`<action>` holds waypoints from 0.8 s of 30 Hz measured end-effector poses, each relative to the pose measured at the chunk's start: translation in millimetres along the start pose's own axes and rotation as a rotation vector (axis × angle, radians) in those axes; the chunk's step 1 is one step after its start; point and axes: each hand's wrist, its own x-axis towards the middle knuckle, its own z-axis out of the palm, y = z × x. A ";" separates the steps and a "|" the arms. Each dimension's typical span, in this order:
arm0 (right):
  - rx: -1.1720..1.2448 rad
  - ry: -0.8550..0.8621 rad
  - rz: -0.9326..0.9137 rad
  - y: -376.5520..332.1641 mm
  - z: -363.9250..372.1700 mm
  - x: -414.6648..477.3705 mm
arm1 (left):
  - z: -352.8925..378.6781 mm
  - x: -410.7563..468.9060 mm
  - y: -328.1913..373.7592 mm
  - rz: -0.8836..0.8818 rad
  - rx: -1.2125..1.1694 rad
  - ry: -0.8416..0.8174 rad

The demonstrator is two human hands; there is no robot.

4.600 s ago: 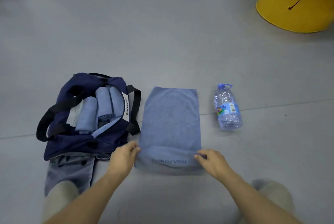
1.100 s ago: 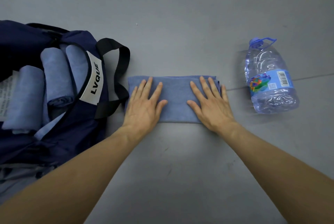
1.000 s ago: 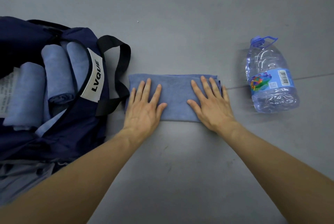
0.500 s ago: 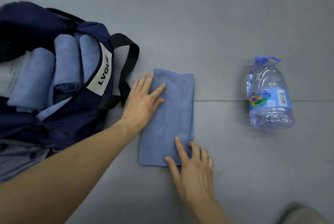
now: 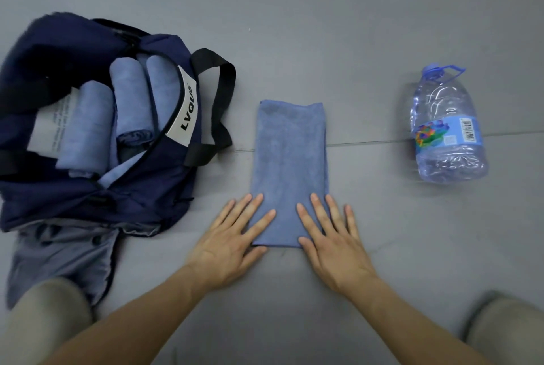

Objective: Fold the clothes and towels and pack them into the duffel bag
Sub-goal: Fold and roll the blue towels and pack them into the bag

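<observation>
Single head-worn wide-angle camera looks forward and steeply down; it sits close above the floor [image 5: 294, 26].

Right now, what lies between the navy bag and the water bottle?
A folded blue towel, seen in the head view; the left hand and right hand rest flat on its near end.

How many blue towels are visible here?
4. In the duffel bag: left roll, middle roll, right roll. On the floor: folded towel, touched by the left hand and right hand. Others may be hidden inside.
</observation>
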 end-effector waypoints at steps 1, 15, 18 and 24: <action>0.006 -0.017 0.005 0.3 -3.2 -0.3 | -2.5 0.4 -0.6 0.004 -0.004 0.010; 0.051 0.058 -0.064 -8.7 -9.3 1.2 | -33.1 27.2 -1.7 -0.118 -0.213 0.141; 0.077 0.127 -0.066 -7.7 -12.4 6.4 | -36.6 30.3 -3.6 -0.128 -0.219 0.126; 0.199 0.175 -0.018 -6.2 -21.0 15.1 | -35.8 24.2 0.6 -0.033 -0.191 0.171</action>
